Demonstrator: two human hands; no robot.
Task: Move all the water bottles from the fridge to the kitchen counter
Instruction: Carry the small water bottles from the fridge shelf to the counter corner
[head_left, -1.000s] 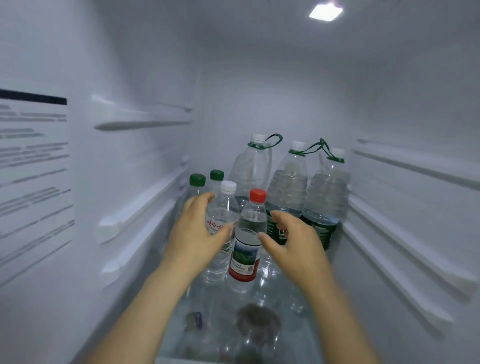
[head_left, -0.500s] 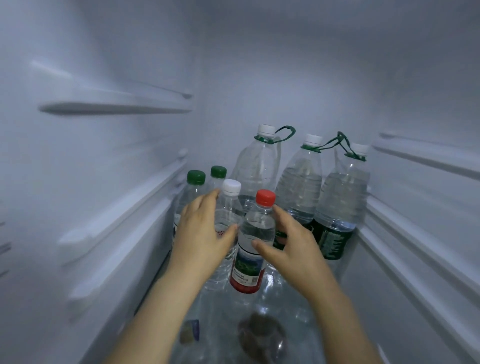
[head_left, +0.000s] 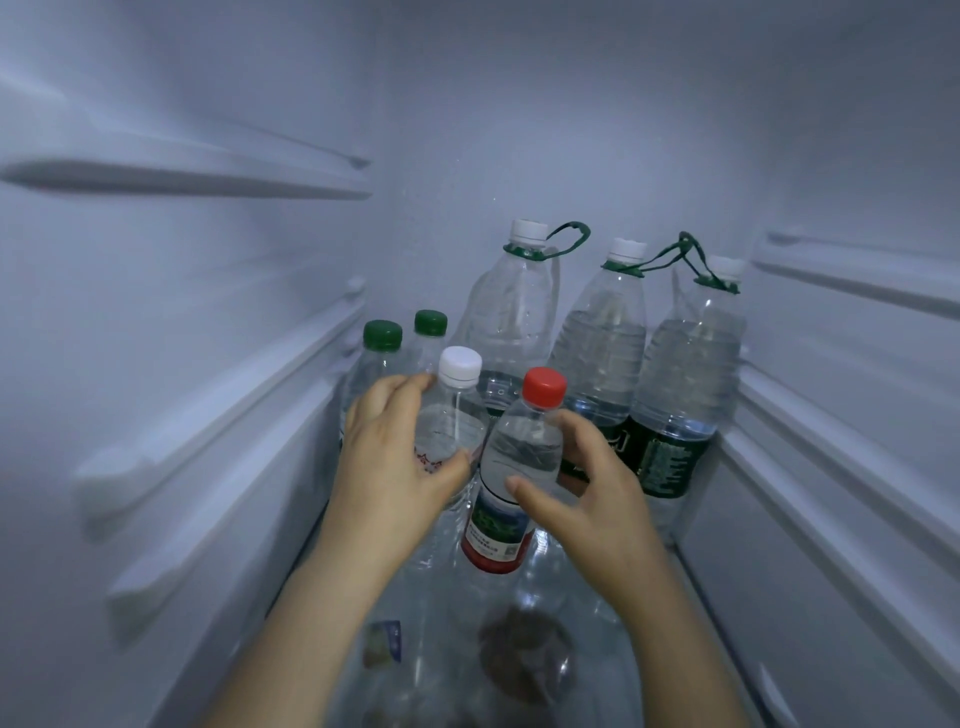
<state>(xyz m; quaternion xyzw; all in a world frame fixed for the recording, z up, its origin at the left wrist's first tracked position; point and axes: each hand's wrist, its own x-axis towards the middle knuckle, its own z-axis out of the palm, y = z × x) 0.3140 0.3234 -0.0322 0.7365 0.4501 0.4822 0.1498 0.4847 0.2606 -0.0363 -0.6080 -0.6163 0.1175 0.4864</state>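
On the fridge shelf (head_left: 447, 613), halfway to its back edge, the left grip (head_left: 395, 457) wraps the white-cap bottle (head_left: 457, 415) and the right grip (head_left: 587, 493) wraps the red-cap bottle (head_left: 524, 447). Hold below the shoulders, lift straight, avoid bumping the 2 green-cap bottles (head_left: 383, 335).

The left hand (head_left: 395, 457) grips the left bottle (head_left: 457, 410); the right hand (head_left: 597, 499) grips the right bottle (head_left: 519, 452), just beside it. Behind and to the left of the left grip stand two small bottles (head_left: 379, 358), one behind the other. Behind both grips, three large bottles (head_left: 602, 353) stand in a row on the shelf (head_left: 447, 613), extending right of the right grip.
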